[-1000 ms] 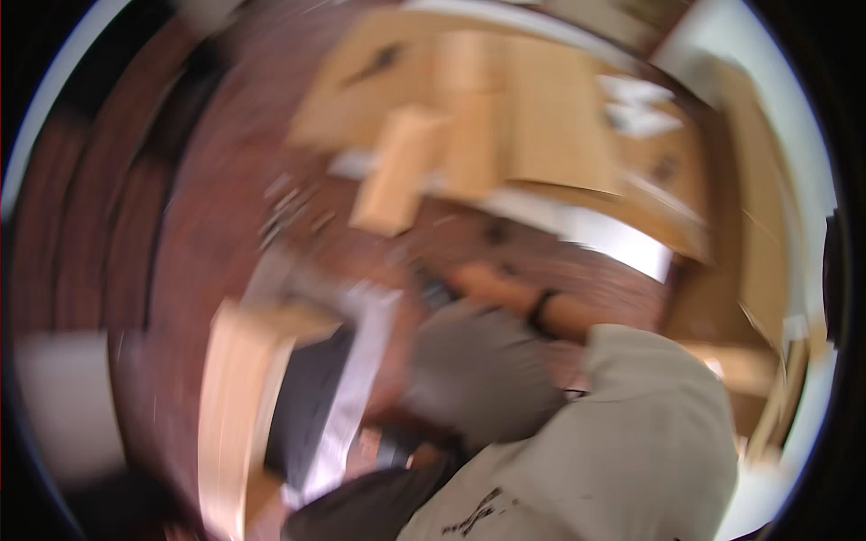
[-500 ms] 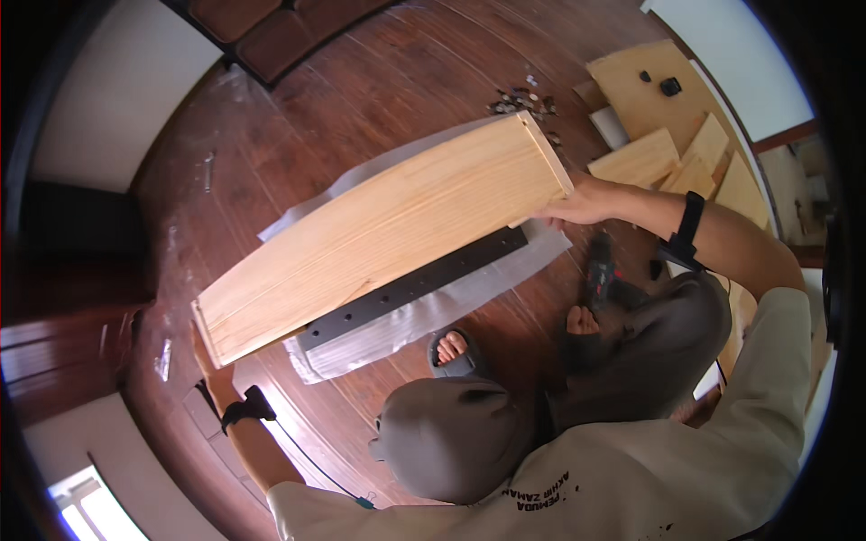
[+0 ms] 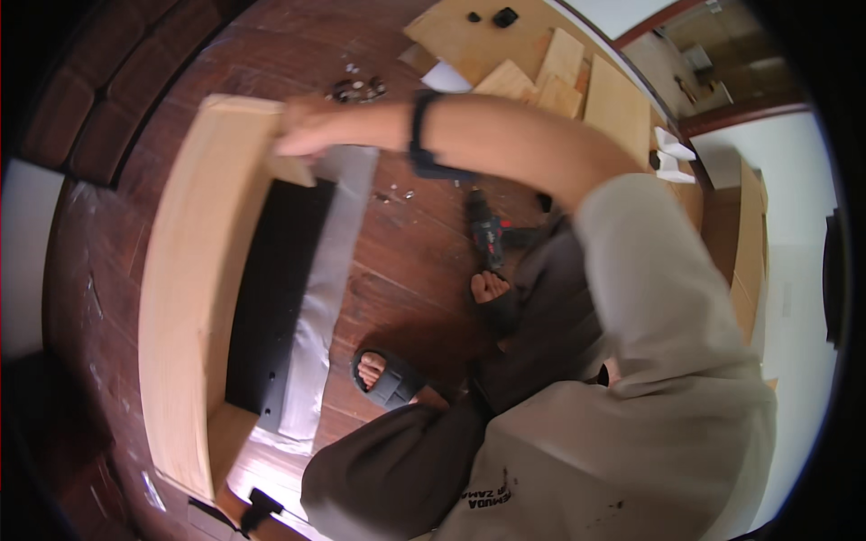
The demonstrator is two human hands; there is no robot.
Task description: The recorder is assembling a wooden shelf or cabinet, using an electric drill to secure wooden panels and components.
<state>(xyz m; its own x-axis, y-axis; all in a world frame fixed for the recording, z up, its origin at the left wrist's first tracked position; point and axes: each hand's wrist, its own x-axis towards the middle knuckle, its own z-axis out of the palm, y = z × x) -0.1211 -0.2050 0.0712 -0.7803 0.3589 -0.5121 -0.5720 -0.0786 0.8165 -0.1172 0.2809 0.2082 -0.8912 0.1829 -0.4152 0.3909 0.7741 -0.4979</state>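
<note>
A long, pale wooden box-like frame [image 3: 194, 270], with a broad board and short end pieces, is held up on its side at the left. My right hand [image 3: 305, 128], slightly blurred, grips its far end. At the near end, my left hand [image 3: 233, 505] holds the frame's lower corner, its fingers mostly hidden behind the wood. Beyond the frame's inner side lies a black panel [image 3: 275, 279] with small holes, partly covered by the frame. The panel rests on a whitish foam sheet [image 3: 329, 288] on the floor.
A cordless drill [image 3: 487, 230] lies by my foot. Several pale boards [image 3: 618, 108] rest on flattened cardboard [image 3: 451, 27] at the far right. A heap of small hardware [image 3: 356, 88] is on the floor beyond. A dark brown sofa [image 3: 117, 81] stands at the far left.
The wooden frame has swung from a slant across the middle to near upright at the left, and its inner side now shows. My right arm has moved left with it; the view has turned right.
</note>
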